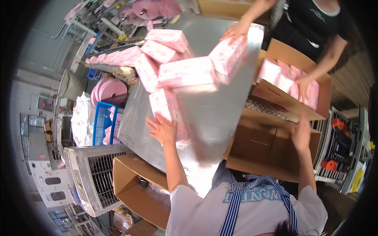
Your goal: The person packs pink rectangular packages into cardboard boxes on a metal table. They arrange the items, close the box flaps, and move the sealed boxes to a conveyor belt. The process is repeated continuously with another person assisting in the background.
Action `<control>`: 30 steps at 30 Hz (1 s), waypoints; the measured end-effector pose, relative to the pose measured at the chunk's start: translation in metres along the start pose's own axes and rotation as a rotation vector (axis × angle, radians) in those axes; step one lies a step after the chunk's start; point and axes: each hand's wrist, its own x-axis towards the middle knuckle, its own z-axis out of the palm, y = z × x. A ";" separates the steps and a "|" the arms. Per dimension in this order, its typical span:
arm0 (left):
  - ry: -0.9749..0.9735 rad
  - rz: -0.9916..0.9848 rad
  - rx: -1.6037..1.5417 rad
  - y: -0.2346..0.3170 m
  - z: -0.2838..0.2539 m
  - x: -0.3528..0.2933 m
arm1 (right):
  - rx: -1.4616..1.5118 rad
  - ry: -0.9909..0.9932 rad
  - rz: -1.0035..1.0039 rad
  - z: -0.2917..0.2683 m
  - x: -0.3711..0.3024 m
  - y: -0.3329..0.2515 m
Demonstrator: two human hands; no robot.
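My left hand (163, 129), fingers spread, rests on the near pink-and-white printed pack (162, 104) on the metal table. My right hand (301, 135) holds nothing that I can see; its fingers are stretched out, a little blurred, over the right side of an open cardboard box (252, 151) whose visible inside is bare. More pink packs (187, 71) lie loosely piled farther up the table. Across from me, a co-worker's one hand (236, 30) lies on another pack (228, 53). Their other hand (303, 88) reaches into a second carton (289, 103) filled with similar packs.
A row of pink packs (118, 57) comes in from a machine at the upper left. Left of the metal table (212, 114) are pink rolls (110, 91), a blue basket (103, 126) and a grilled grey unit (104, 173). Another open carton (138, 179) stands near my left side.
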 end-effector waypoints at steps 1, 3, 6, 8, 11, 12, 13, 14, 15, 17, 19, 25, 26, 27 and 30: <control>-0.188 -0.023 -0.115 -0.013 -0.001 -0.002 | 0.196 -0.039 -0.153 0.005 0.032 -0.054; -0.402 -0.038 -0.205 -0.034 -0.020 -0.022 | 0.196 -0.142 -0.559 0.020 0.090 -0.162; -0.595 0.035 -0.271 -0.034 -0.058 -0.051 | 0.061 -0.197 -0.883 0.084 0.168 -0.254; -0.627 -0.079 -0.640 -0.042 -0.036 -0.060 | -0.129 -0.072 -0.767 0.128 0.223 -0.288; -0.743 -0.215 -1.264 -0.059 0.017 -0.080 | -0.255 -0.491 -0.592 0.139 0.261 -0.330; -0.776 -0.213 -1.434 -0.063 0.029 -0.083 | -0.270 -0.531 -0.621 0.136 0.255 -0.335; -0.904 -0.346 -1.546 -0.065 0.014 -0.080 | -0.284 -0.585 -0.668 0.126 0.239 -0.345; -0.967 -0.373 -1.534 -0.068 0.009 -0.076 | -0.305 -0.639 -0.710 0.110 0.223 -0.350; -1.026 -0.405 -1.521 -0.073 0.006 -0.072 | -0.251 -0.853 -0.680 0.086 0.210 -0.353; -1.120 -0.425 -1.550 -0.067 0.014 -0.070 | 0.030 -1.019 -0.676 0.073 0.184 -0.322; -1.160 -0.345 -1.593 -0.046 0.004 -0.062 | 0.470 -0.992 -0.552 0.103 0.144 -0.276; -1.313 -0.185 -1.568 -0.014 -0.047 -0.043 | 0.860 -1.207 -0.139 0.045 0.095 -0.212; -1.469 -0.090 -1.483 -0.008 -0.067 -0.038 | 0.849 -1.326 -0.091 0.020 0.101 -0.193; -1.620 0.011 -1.389 0.000 -0.087 -0.031 | 0.840 -1.441 -0.042 -0.005 0.105 -0.173; -1.933 0.243 -1.167 0.044 -0.099 -0.045 | 0.728 -1.696 0.211 -0.050 0.095 -0.088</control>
